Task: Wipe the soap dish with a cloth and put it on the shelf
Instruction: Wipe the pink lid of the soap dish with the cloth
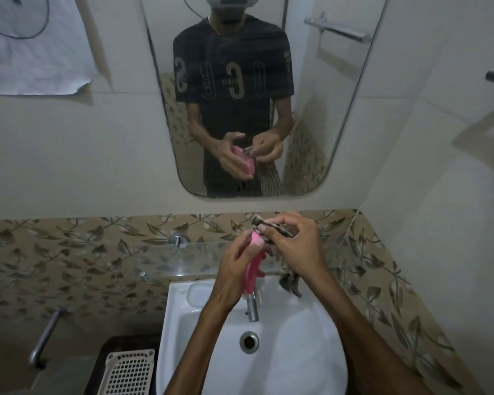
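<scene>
Head view shows the pink soap dish (254, 269) held on edge above the white sink (311, 352), probably so drips fall into the basin. Left hand (237, 269) curls around it, a firm grip. Right hand (294, 240) pinches a dark patterned cloth (285, 266) against the dish, its tail hanging over the tap (252, 307). Behind the sink runs the glass shelf (183, 260), where the dish should end up.

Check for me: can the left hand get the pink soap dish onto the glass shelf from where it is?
Probably yes. The left hand holds the soap dish just above the glass shelf; only the cloth in the right hand sits nearby.
</scene>
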Tool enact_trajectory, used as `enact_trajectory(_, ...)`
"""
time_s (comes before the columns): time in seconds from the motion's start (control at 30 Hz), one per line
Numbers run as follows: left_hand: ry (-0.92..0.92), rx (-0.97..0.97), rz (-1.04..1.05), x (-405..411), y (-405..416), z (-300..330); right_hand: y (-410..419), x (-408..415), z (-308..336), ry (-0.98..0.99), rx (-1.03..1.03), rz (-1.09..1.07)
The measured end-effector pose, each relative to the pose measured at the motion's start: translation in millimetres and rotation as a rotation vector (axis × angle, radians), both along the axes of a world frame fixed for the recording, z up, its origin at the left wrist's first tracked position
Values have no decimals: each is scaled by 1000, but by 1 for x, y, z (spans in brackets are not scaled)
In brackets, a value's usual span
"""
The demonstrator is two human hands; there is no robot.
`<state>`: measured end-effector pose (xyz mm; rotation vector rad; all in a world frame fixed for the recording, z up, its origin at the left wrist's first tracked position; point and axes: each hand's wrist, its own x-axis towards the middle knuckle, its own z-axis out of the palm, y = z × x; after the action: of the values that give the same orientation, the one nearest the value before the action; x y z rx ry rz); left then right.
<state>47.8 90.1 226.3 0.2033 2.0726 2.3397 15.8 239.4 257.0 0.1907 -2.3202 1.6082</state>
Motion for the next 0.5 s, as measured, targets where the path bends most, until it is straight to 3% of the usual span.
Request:
enact_trajectory(0.13, 57, -165, -63, -2, -9, -9, 13, -5, 3, -209, -185, 243)
enact_trajectory(0.2, 59, -229, -74, -3, -11, -14, 15, -2, 7, -235, -157, 332)
enact_trajectory(0.33, 54, -261, -89, -7, -8, -14, 6, 8, 9, -147, -174, 397)
enact_trajectory(0.5, 53, -296, -124, -14, -15, -10, -6, 24, -3, 33, 53, 368)
